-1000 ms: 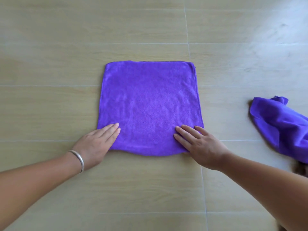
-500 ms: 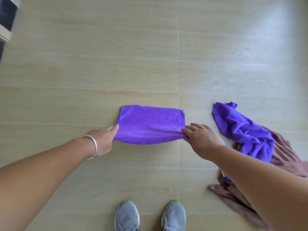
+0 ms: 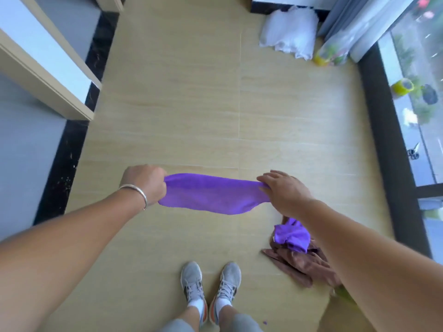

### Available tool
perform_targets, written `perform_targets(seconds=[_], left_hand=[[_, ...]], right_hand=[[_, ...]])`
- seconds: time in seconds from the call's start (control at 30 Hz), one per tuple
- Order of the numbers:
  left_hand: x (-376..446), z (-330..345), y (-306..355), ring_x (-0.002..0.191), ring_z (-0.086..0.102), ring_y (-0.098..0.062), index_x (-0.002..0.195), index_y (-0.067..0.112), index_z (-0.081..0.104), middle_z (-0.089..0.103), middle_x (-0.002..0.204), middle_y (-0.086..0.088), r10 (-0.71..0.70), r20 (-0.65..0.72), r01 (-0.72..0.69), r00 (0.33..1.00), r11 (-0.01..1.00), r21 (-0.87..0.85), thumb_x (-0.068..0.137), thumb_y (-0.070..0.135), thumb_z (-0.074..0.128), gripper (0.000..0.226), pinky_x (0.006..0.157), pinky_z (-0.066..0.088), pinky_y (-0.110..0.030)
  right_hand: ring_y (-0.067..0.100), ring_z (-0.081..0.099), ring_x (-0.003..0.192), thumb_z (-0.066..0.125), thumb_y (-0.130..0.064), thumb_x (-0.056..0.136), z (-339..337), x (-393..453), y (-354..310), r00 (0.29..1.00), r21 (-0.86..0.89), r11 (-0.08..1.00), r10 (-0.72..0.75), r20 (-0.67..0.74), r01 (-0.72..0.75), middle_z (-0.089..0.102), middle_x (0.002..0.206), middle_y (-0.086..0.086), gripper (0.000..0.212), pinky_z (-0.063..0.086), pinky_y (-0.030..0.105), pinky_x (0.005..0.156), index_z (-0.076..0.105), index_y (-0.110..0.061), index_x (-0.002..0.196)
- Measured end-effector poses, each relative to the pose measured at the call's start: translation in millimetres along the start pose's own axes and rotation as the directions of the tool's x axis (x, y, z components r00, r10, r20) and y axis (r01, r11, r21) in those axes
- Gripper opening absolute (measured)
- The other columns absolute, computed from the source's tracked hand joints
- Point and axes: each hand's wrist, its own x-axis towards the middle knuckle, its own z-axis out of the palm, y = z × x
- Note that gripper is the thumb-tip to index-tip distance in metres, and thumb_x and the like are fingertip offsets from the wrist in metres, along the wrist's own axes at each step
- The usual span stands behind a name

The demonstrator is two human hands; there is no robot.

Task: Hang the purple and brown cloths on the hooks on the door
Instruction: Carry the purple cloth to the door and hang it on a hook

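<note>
Fingers of left hand [image 3: 146, 185] and right hand [image 3: 282, 191] pinch purple cloth [image 3: 213, 196] ends, seemingly clear of floor [image 3: 191, 116].

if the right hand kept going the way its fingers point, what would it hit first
Probably nothing soon: the right hand, gripping the purple cloth, points up-left over bare floor; the white cabinet lies far beyond. Depth is unclear.

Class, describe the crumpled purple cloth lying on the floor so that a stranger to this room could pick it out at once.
Start at the dark-framed window wall on the right, then drop to the floor beside the grey shoes. There the crumpled purple cloth lies on brown cloths, unlike the purple cloth stretched between both hands.
</note>
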Motion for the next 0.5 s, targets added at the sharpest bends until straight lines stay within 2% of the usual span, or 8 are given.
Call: perform_targets(seconds=[0.17, 0.23, 0.33, 0.4, 0.5], left_hand=[[-69, -96, -18, 0.091, 0.061, -0.024, 0.082, 0.029, 0.042, 0.06, 0.096, 0.004, 0.094, -0.136, -0.088, 0.986, 0.995, 0.048, 0.08, 0.011, 0.045, 0.018, 0.061, 0.029, -0.028], [-89, -129, -24, 0.092, 0.058, -0.024, 0.082, 0.029, 0.037, 0.057, 0.095, 0.004, 0.124, -0.211, -0.124, 0.97, 0.992, 0.012, 0.079, 0.011, 0.045, 0.019, 0.061, 0.029, -0.029], [-115, -180, -34, 0.082, 0.05, -0.025, 0.079, 0.025, 0.037, 0.049, 0.083, 0.004, 0.139, -0.325, -0.176, 0.936, 0.981, -0.087, 0.077, 0.019, 0.046, 0.011, 0.061, 0.035, -0.031], [-129, -216, -41, 0.076, 0.044, -0.021, 0.077, 0.023, 0.037, 0.044, 0.078, 0.007, 0.151, -0.39, -0.199, 0.909, 0.976, -0.086, 0.077, 0.027, 0.045, 0.009, 0.061, 0.036, -0.031], [-146, -273, -49, 0.077, 0.054, -0.02, 0.074, 0.025, 0.038, 0.051, 0.077, 0.008, 0.147, -0.424, -0.213, 0.894, 0.971, -0.113, 0.085, 0.042, 0.044, 0.021, 0.061, 0.037, -0.031]], right_hand=[[0.014, 0.035, 0.136, 0.035, -0.038, 0.102, -112, -58, -26, 0.994, 0.006, 1.0, 0.021, -0.105, -0.02, 0.051, 0.138, -0.008, 0.037, 0.035, 0.032, 0.107, 0.052, -0.026, 0.133], [0.013, 0.034, 0.136, 0.034, -0.039, 0.102, -155, -73, -31, 0.988, -0.015, 1.0, 0.019, -0.151, -0.022, 0.051, 0.139, -0.01, 0.038, 0.034, 0.031, 0.107, 0.052, -0.027, 0.133], [0.013, 0.031, 0.139, 0.033, -0.04, 0.103, -220, -93, -36, 0.981, -0.058, 0.998, 0.005, -0.195, -0.016, 0.05, 0.14, -0.011, 0.039, 0.031, 0.029, 0.109, 0.05, -0.027, 0.135], [0.012, 0.033, 0.137, 0.034, -0.04, 0.103, -265, -106, -41, 0.969, -0.093, 0.996, -0.015, -0.246, -0.008, 0.052, 0.138, -0.011, 0.039, 0.032, 0.027, 0.107, 0.051, -0.026, 0.134], [0.012, 0.038, 0.132, 0.033, -0.042, 0.102, -331, -127, -51, 0.945, -0.145, 0.989, -0.037, -0.325, -0.011, 0.056, 0.13, -0.01, 0.039, 0.036, 0.029, 0.103, 0.054, -0.027, 0.131]])
